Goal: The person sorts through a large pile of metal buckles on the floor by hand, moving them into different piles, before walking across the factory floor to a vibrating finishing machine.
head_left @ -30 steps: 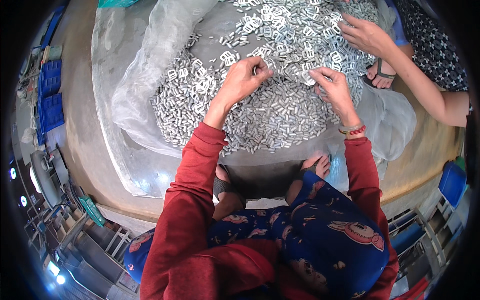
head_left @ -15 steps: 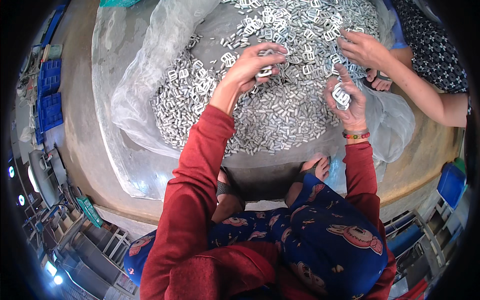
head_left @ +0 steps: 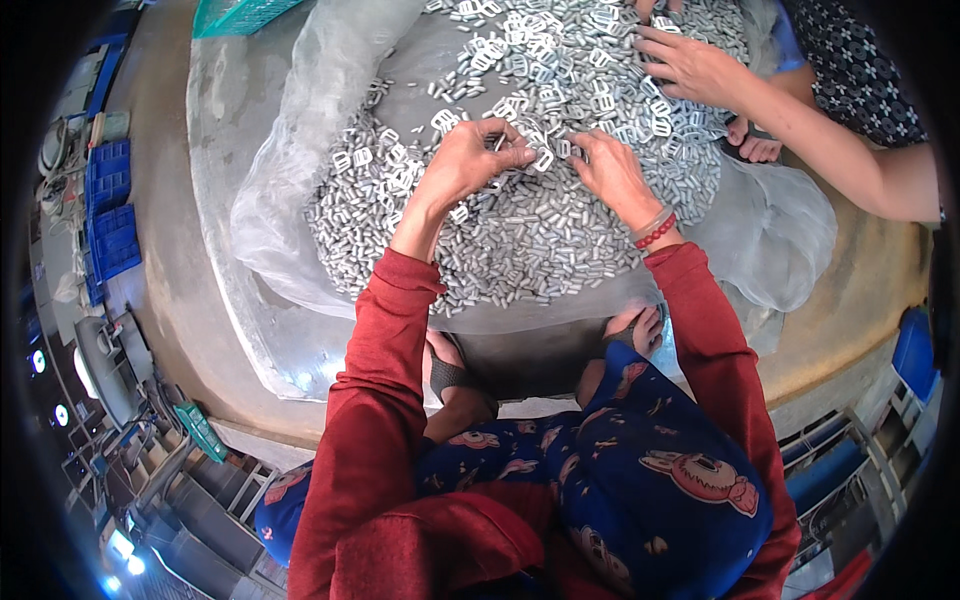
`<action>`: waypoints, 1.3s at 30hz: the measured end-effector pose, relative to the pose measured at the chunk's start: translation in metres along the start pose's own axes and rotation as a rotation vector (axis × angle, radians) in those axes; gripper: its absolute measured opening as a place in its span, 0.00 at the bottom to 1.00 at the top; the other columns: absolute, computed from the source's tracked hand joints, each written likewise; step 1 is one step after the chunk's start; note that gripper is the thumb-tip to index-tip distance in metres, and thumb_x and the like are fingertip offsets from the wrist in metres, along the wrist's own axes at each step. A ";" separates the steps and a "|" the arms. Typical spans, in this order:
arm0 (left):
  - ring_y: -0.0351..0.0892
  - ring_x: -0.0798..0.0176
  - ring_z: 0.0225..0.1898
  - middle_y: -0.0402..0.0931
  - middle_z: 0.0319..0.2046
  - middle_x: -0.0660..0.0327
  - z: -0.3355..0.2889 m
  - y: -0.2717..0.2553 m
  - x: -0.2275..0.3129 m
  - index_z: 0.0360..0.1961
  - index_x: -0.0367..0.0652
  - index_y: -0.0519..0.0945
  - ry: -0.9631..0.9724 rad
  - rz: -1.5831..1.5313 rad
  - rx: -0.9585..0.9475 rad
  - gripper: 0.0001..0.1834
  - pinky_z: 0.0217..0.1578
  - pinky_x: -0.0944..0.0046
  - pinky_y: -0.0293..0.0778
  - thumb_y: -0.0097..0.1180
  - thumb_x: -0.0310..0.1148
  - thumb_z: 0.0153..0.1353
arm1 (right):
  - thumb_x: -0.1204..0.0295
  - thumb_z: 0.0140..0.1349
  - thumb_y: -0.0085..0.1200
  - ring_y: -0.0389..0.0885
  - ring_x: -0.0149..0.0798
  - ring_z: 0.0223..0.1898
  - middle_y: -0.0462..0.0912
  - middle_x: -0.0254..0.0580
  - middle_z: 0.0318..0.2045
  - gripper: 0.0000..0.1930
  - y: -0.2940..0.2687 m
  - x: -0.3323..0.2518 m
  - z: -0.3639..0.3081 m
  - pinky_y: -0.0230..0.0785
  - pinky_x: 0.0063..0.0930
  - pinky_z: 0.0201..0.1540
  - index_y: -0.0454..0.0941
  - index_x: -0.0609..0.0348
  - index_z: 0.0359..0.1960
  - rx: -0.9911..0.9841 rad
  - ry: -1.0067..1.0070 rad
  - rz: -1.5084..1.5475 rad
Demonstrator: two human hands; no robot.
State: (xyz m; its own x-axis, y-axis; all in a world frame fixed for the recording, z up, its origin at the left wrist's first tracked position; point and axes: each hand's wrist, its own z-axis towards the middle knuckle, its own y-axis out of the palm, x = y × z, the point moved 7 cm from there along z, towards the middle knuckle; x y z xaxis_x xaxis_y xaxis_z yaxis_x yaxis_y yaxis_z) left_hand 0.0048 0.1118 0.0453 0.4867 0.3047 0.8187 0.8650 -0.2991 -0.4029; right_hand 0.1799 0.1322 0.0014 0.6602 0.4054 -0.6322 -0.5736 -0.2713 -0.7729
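A large heap of small silvery metal clips (head_left: 540, 210) lies on a clear plastic sheet (head_left: 290, 200) in front of me. My left hand (head_left: 470, 160) rests on top of the heap, its fingers pinched on a few clips. My right hand (head_left: 610, 170) lies close beside it, fingers curled down into the clips, a red bead bracelet on its wrist. The fingertips of both hands nearly meet at one clip (head_left: 545, 158). Both of my forearms wear red sleeves.
Another person's hand (head_left: 690, 65) works in the far right of the heap, the bare arm reaching in from the right. My feet (head_left: 630, 330) show below the sheet. Blue crates (head_left: 110, 220) stand at the left, a green basket (head_left: 240, 12) at the top.
Both hands have come back down onto the heap and drawn together near its middle. Half a second ago my right hand was raised with clips in its palm.
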 end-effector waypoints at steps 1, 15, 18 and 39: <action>0.77 0.62 0.29 0.80 0.27 0.57 0.000 -0.002 -0.006 0.31 0.43 0.82 -0.002 0.061 0.009 0.13 0.36 0.64 0.70 0.64 0.39 0.47 | 0.72 0.51 0.54 0.77 0.55 0.33 0.77 0.53 0.29 0.11 0.003 -0.003 0.000 0.68 0.45 0.37 0.78 0.61 0.37 -0.038 -0.004 0.004; 0.69 0.63 0.25 0.72 0.34 0.48 -0.010 -0.031 0.002 0.32 0.37 0.73 0.311 -1.415 -0.110 0.13 0.14 0.74 0.63 0.47 0.37 0.59 | 0.63 0.57 0.54 0.73 0.27 0.21 0.71 0.46 0.34 0.13 -0.049 -0.024 -0.031 0.55 0.11 0.08 0.66 0.59 0.29 -0.343 0.353 1.665; 0.70 0.64 0.26 0.73 0.36 0.50 -0.009 -0.038 -0.007 0.34 0.37 0.74 0.180 -1.634 -0.115 0.13 0.10 0.78 0.60 0.48 0.38 0.62 | 0.69 0.57 0.52 0.74 0.24 0.22 0.73 0.37 0.27 0.08 -0.034 -0.030 -0.014 0.53 0.11 0.09 0.66 0.57 0.27 -0.377 0.455 1.341; 0.74 0.61 0.27 0.73 0.24 0.56 -0.009 -0.019 -0.005 0.30 0.40 0.80 0.236 0.160 0.368 0.16 0.27 0.63 0.68 0.62 0.44 0.52 | 0.70 0.59 0.55 0.74 0.24 0.20 0.77 0.32 0.26 0.06 -0.033 -0.004 -0.022 0.52 0.13 0.10 0.74 0.56 0.34 -0.131 0.642 1.208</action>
State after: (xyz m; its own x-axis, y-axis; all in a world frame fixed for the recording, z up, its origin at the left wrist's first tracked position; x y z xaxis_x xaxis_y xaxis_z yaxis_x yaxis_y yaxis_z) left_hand -0.0150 0.1074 0.0523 0.6135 0.0535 0.7879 0.7878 0.0280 -0.6153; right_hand 0.2065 0.1205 0.0282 -0.0856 -0.6008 -0.7948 -0.9203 -0.2580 0.2941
